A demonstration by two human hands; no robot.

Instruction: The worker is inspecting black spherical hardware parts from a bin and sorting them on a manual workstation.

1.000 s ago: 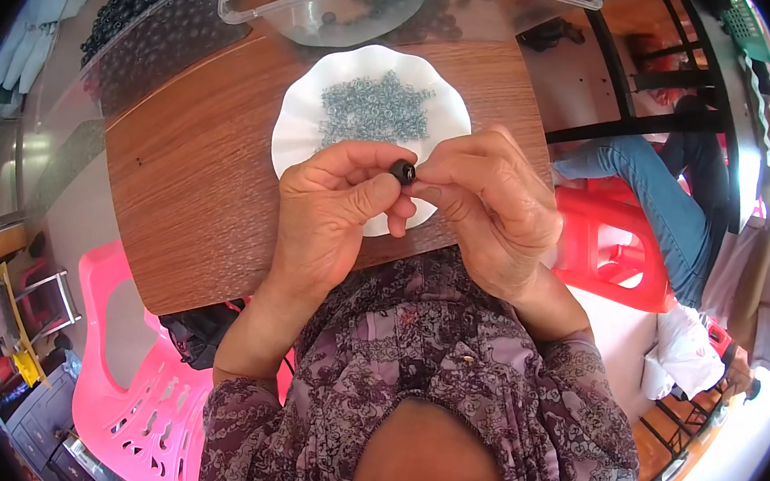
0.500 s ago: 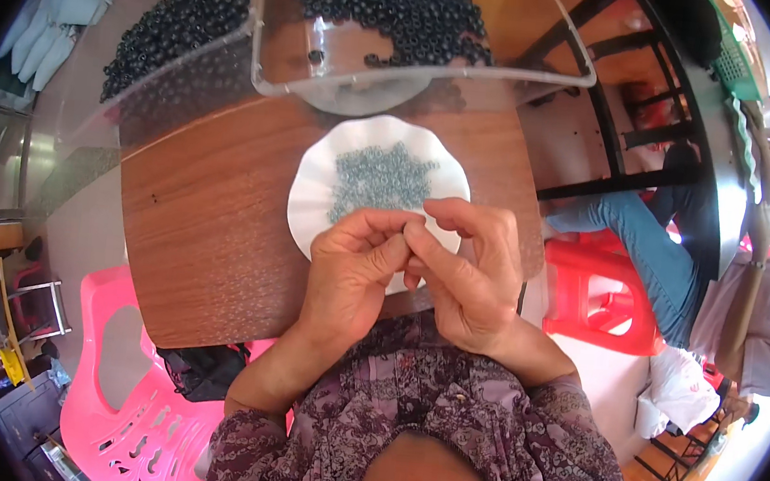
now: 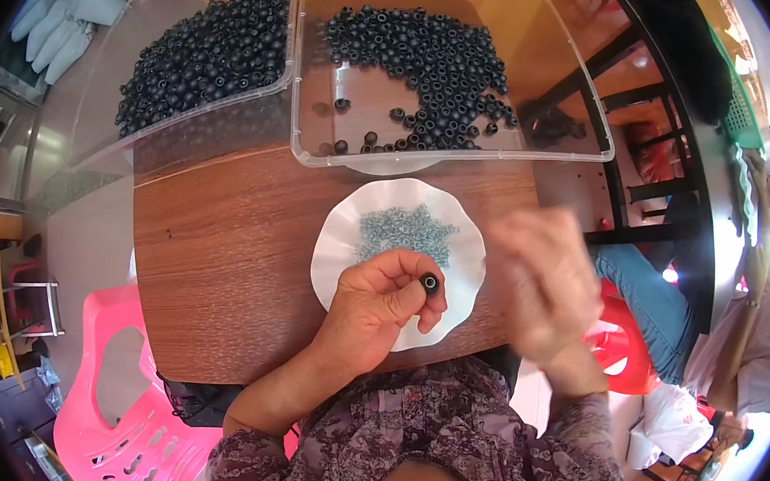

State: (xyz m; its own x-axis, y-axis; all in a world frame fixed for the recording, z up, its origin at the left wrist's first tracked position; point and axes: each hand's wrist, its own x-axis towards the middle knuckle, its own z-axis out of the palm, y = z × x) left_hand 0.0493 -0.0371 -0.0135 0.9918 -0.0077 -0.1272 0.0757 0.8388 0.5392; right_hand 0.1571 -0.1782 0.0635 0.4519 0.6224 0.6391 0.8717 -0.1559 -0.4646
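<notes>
My left hand [image 3: 370, 308] pinches a small black bead [image 3: 429, 283] between thumb and forefinger. The bead's round end shows a pale ring about its hole. Beneath this hand lies a white scalloped plate [image 3: 335, 236], with a heap of tiny pale greenish, see-through rings [image 3: 409, 232] on it. Off to the right of the plate, over the table's edge, my right hand [image 3: 551, 282] is smeared by motion, and its fingers cannot be made out.
Beyond the plate stand two clear plastic bins: the right bin [image 3: 365, 158] holds spread black beads [image 3: 445, 72], the left bin [image 3: 210, 145] a taller heap. The wooden table [image 3: 217, 272] has a pink chair [image 3: 101, 344] at its left and a red stool [image 3: 619, 339] at its right, near a seated person's jeans [image 3: 645, 304].
My hands were together over the plate; the right one has swung away to the right. The left keeps its pinch, and the black bead now shows. The view has shifted, showing more of the bins.
</notes>
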